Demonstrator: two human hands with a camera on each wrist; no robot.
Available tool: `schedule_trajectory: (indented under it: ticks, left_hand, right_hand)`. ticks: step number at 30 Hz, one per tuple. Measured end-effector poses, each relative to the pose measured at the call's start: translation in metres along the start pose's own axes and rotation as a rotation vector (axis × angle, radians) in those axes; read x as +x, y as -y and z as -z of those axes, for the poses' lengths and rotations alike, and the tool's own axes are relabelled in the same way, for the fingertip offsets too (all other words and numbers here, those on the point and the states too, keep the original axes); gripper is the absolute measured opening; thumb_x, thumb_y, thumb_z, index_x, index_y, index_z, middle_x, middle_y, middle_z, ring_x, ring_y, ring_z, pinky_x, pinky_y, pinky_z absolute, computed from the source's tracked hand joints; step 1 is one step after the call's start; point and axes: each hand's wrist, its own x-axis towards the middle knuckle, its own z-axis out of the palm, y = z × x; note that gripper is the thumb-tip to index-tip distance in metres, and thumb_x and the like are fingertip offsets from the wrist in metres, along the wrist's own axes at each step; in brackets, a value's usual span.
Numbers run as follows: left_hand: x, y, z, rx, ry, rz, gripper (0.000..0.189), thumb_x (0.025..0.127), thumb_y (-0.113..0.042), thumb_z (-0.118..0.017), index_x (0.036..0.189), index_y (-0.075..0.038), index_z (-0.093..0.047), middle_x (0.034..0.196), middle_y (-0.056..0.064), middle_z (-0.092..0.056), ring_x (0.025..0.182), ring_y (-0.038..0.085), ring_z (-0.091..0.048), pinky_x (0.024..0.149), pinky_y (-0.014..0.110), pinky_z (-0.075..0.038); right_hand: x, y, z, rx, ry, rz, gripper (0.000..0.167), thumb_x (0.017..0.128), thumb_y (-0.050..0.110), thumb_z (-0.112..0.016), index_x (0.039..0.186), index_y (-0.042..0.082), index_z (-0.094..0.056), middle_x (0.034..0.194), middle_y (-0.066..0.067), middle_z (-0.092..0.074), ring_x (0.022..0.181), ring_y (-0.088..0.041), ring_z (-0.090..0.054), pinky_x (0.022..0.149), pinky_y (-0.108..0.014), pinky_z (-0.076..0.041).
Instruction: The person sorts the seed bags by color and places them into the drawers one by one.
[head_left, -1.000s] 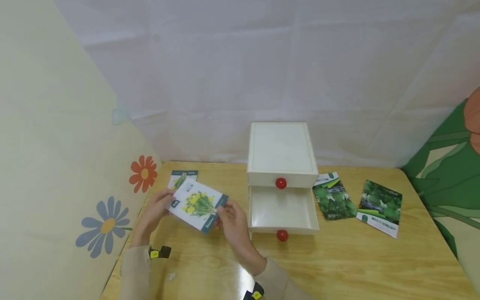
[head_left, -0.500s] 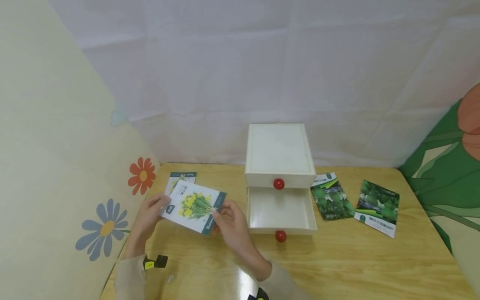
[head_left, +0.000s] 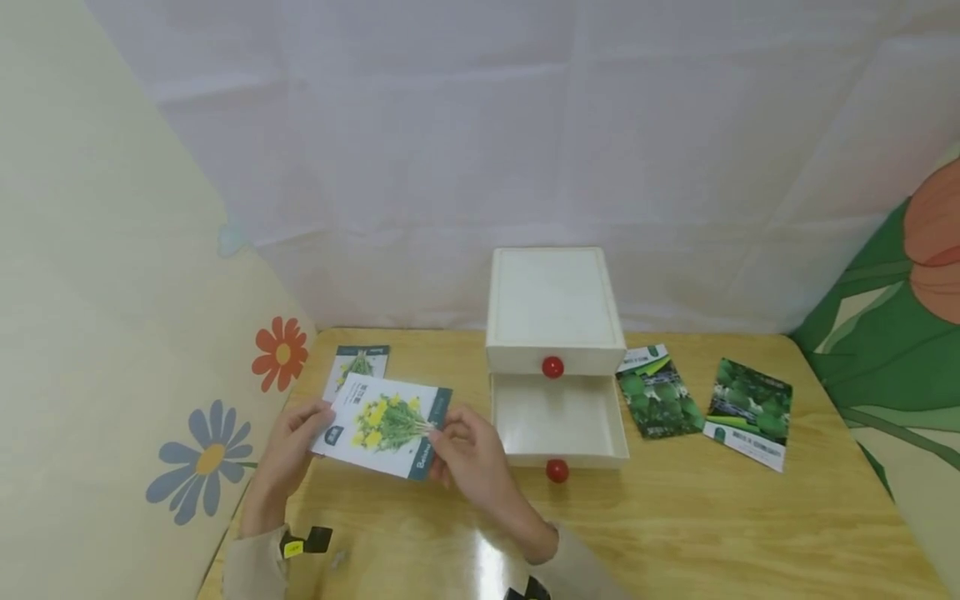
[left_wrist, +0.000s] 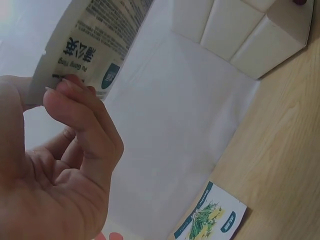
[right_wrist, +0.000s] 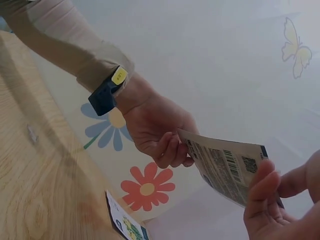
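Both hands hold one seed packet (head_left: 384, 425) above the table, its white front with yellow flowers and a teal band turned up. My left hand (head_left: 288, 446) pinches its left edge between thumb and fingers. At the teal end, my right hand (head_left: 476, 458) grips with the thumb on top and fingers beneath. Printed text on the back of the packet (left_wrist: 95, 50) shows in the left wrist view, and a barcode there in the right wrist view. Just behind the held packet, a second yellow-flower packet (head_left: 360, 363) lies on the table, partly covered by it in the head view.
A white drawer box (head_left: 555, 300) with red knobs stands at the back; its lower drawer (head_left: 558, 417) is pulled out. Two green-leaf packets, one nearer the box (head_left: 660, 396) and one farther right (head_left: 750, 412), lie on the wooden table (head_left: 675, 525). A flower-printed wall (head_left: 150, 333) borders the left.
The held packet has turned slightly and come a little lower and nearer in the head view, both hands moving with it. The view has shifted slightly. Drawer box and other packets stay put.
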Motion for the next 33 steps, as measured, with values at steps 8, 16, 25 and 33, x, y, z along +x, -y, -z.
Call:
schedule_trajectory:
  ticks: [8, 16, 25, 33]
  left_hand:
    - [-0.002, -0.001, -0.009, -0.048, 0.114, -0.069, 0.034, 0.111, -0.003, -0.046, 0.107, -0.019, -0.076, 0.107, -0.005, -0.078, 0.086, 0.01, -0.077, 0.071, 0.021, -0.065]
    - [0.0, -0.002, -0.026, -0.06, 0.185, -0.139, 0.04, 0.108, 0.005, -0.045, 0.108, -0.019, -0.077, 0.114, -0.007, -0.077, 0.094, 0.01, -0.077, 0.076, 0.022, -0.065]
    - [0.007, -0.004, -0.043, -0.081, 0.287, -0.189, 0.042, 0.108, 0.005, -0.044, 0.114, -0.02, -0.078, 0.12, -0.006, -0.077, 0.096, 0.011, -0.078, 0.077, 0.022, -0.065]
    - [0.01, -0.003, -0.06, -0.083, 0.314, -0.21, 0.037, 0.105, 0.008, -0.046, 0.107, -0.014, -0.075, 0.103, -0.005, -0.08, 0.078, 0.005, -0.072, 0.054, 0.015, -0.051]
  right_hand:
    - [-0.007, 0.007, 0.018, -0.023, -0.005, 0.011, 0.023, 0.102, 0.009, -0.067, 0.116, -0.008, -0.064, 0.09, -0.015, -0.073, 0.06, -0.011, -0.061, 0.053, -0.017, -0.053]
    - [-0.016, 0.016, 0.037, -0.048, -0.059, -0.031, 0.024, 0.1, 0.01, -0.072, 0.116, -0.006, -0.065, 0.09, -0.015, -0.074, 0.06, -0.014, -0.061, 0.053, -0.018, -0.052]
    - [-0.022, 0.017, 0.06, -0.039, -0.09, 0.002, 0.016, 0.101, 0.004, -0.069, 0.111, -0.008, -0.066, 0.084, -0.014, -0.071, 0.055, -0.01, -0.057, 0.048, -0.016, -0.047]
    - [-0.027, 0.018, 0.075, -0.055, -0.168, 0.0, 0.015, 0.1, 0.0, -0.068, 0.113, -0.006, -0.067, 0.09, -0.016, -0.073, 0.055, -0.011, -0.057, 0.049, -0.019, -0.051]
